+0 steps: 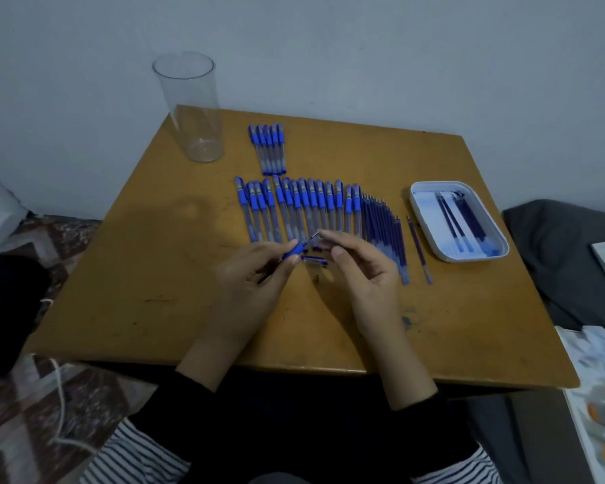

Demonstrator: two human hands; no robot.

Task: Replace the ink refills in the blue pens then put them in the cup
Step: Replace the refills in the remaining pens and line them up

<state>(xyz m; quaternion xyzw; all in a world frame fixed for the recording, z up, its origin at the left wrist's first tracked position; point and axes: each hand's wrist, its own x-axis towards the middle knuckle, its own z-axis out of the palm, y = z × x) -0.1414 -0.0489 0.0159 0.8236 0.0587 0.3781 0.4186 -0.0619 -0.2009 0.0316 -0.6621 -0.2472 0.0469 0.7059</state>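
Note:
My left hand (259, 270) grips a blue pen barrel (293, 252) that points up and to the right. My right hand (360, 263) pinches the thin tip (315, 235) at the barrel's end. A blue pen cap (314, 259) lies on the table between my hands. Behind them runs a long row of capped blue pens (294, 207), with several ink refills (385, 228) at its right end. A small group of blue pens (268, 148) lies further back. The clear plastic cup (193, 110) stands empty at the back left.
A white tray (430, 225) holding several refills sits at the right of the wooden table (137, 260). One loose refill (419, 249) lies beside it. Grey cloth and papers lie off the table's right edge.

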